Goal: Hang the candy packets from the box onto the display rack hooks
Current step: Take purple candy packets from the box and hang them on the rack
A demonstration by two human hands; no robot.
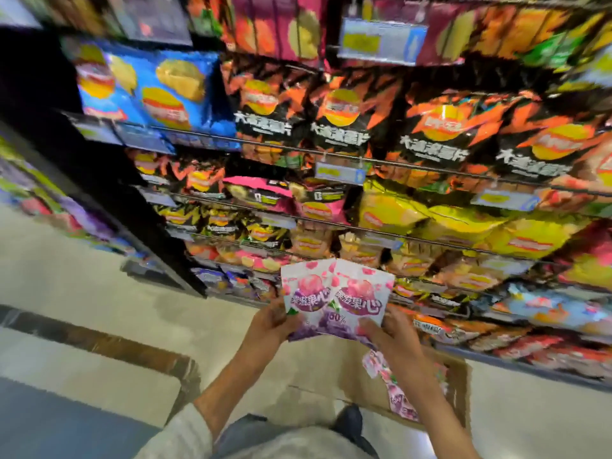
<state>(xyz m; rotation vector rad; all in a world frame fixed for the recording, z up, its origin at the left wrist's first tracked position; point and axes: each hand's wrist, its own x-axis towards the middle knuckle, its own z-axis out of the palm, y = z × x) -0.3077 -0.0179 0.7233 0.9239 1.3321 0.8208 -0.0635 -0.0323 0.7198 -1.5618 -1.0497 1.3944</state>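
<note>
Shop aisle, rack (381, 160) of crisp bags ahead.
Both hands grip two fanned candy packets (334, 299) (purple-pink): left hand (271, 321), right hand (392, 332), fingers clamped on the lower edges, above the box (458, 376).

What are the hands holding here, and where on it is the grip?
Two candy packets, fanned side by side. The left hand grips the lower left corner, the right hand the lower right edge; the tops are free.

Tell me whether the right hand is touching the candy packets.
Touching. The head view shows the right hand with its fingers curled over the lower edge of the candy packets.
</note>
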